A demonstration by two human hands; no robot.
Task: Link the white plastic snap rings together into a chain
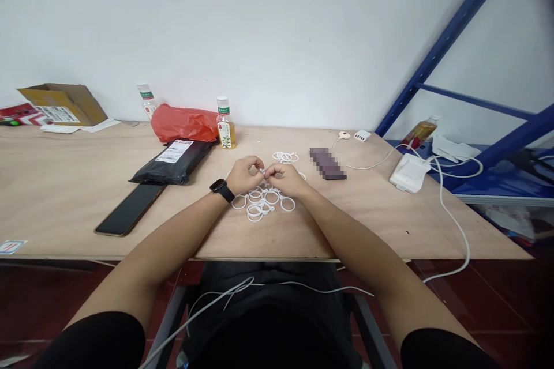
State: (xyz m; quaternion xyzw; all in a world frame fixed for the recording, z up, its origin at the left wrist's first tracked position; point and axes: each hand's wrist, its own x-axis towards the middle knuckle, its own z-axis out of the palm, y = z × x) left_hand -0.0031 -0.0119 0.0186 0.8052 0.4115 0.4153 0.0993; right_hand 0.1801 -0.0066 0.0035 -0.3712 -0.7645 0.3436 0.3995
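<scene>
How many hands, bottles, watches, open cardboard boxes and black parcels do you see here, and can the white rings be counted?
Left hand and right hand: 2
Bottles: 3
Watch: 1
Open cardboard box: 1
Black parcel: 1
White rings: too overlapped and hidden to count
Total without rings: 8

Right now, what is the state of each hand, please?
Left hand: closed, pinching a small whitish piece.
Right hand: closed, against the same piece; its grip is unclear.

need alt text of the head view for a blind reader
A person's left hand and right hand are close together over round white plastic-looking rings on a light-brown wooden table. A crumpled red plastic bag and black plastic parcel lie to the left.
</scene>
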